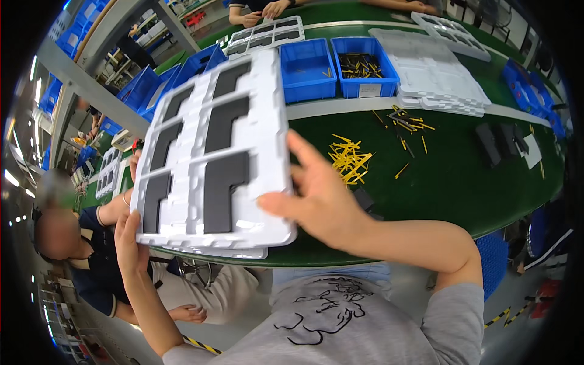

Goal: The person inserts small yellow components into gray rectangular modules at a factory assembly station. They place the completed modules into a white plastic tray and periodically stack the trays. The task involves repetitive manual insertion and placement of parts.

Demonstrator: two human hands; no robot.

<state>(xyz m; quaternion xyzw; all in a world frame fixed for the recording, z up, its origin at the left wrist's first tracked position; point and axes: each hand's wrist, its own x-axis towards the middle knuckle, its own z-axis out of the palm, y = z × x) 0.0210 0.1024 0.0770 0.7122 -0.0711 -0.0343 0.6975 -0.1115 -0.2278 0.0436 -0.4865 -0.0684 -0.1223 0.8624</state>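
Between my two hands is a white plastic tray, lifted and tilted above the table's near edge. Several black L-shaped parts sit in its compartments. My left hand grips the lower left edge of the tray. On the opposite edge, my right hand is closed with its thumb on the tray's face and its fingers at the side, partly hidden behind it. Part of another white tray shows just beneath the held one.
Yellow strips lie heaped on the green table. Behind them stand an open blue bin, a bin of strips and stacked white trays. Black parts lie at right. A co-worker sits at left; another's hands show opposite.
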